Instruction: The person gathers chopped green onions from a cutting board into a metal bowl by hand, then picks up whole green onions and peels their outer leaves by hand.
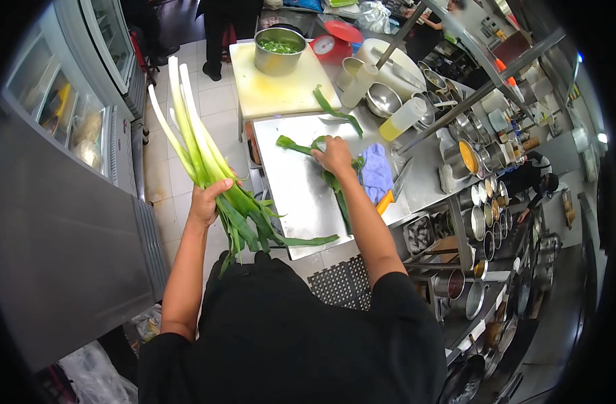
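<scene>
My left hand (pixel 210 203) is closed around a bunch of leeks (pixel 199 145), held to the left of the steel worktop. Their white ends point up and away, and the green leaves hang down toward my body, one reaching over the worktop (pixel 287 195). My right hand (pixel 336 156) is down on the worktop, fingers curled round loose green leek leaves (pixel 336 185). Part of those leaves is hidden under the hand and forearm. Farther back, another cut leaf (pixel 338 112) lies by the cutting board's edge.
A pale cutting board (pixel 254 94) carries a metal pot (pixel 279 60) of chopped greens. Beside my right forearm are a blue cloth (pixel 376 172) and an orange-handled knife (pixel 386 201). Squeeze bottles (pixel 403 118), bowls (pixel 383 101) and a red scale (pixel 331 46) stand behind. Other people are nearby.
</scene>
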A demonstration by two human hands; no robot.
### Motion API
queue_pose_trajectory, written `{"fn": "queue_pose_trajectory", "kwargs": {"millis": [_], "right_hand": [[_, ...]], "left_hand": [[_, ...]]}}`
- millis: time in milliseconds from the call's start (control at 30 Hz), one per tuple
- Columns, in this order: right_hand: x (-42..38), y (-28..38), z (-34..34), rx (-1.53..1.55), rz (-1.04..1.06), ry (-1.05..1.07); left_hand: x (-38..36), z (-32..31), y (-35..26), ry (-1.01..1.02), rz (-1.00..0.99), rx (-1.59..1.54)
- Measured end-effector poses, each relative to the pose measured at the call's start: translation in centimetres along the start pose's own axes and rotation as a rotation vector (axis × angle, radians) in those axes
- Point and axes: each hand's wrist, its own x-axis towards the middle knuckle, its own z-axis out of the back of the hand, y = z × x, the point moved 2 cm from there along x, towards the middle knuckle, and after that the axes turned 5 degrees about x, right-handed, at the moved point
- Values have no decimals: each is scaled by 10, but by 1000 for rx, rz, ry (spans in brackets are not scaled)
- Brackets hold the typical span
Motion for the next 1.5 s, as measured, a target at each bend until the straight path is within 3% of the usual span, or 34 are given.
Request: {"fn": "queue_pose_trajectory", "kwargs": {"millis": [33,100,133,200,267,300,433,467,533,567,600,667,733,867,1000,1067,1200,1400,1500], "right_hand": [[8,-5,-9,-1,6,3],[20,-19,-32,146,-164,256],[24,-23,-28,145,-152,260],[26,-38,-3,426,-134,125],[24,-47,22,679,-242,99],[19,-45,32,1003,-471,106],[-3,-46,20,1254,-680,97],[-7,-47,8,1251,-681,84],[-11,-48,-19,894,-675,206],[-10,-54,-41,891,-678,192],[-4,-64,-64,670,-725,167],[7,-43,-61,452,-766,128],[11,11,-12,228,-806,87],[32,1,-34,227,-823,103],[35,-11,-33,338,-705,28],[24,2,-6,851,-250,-2],[7,67,79,1245,-225,197],[-7,134,128,1396,-20,315],[-19,160,131,1214,151,250]], "left_hand": [[-2,2,0,-6,-2,-3],[-6,7,-2,-17,22,-26],[-6,10,-5,-28,17,-30],[-13,14,-11,-15,-14,21],[-16,20,-11,-23,6,16],[-15,22,-12,-20,20,16],[-9,21,-11,-21,11,-30],[-7,19,-11,-25,13,-42],[-3,15,-11,-15,14,-56],[-3,14,-10,-8,14,-47],[-2,13,-10,-1,13,-35],[-3,10,-11,11,5,-32],[-2,12,-12,20,-3,-28],[-3,20,-6,82,43,-42],[-7,20,-14,64,21,-46],[-3,20,-23,57,-11,-29],[12,6,-39,149,26,-85],[30,-29,-52,296,-52,-94],[32,-36,-51,308,-84,-72]]}}
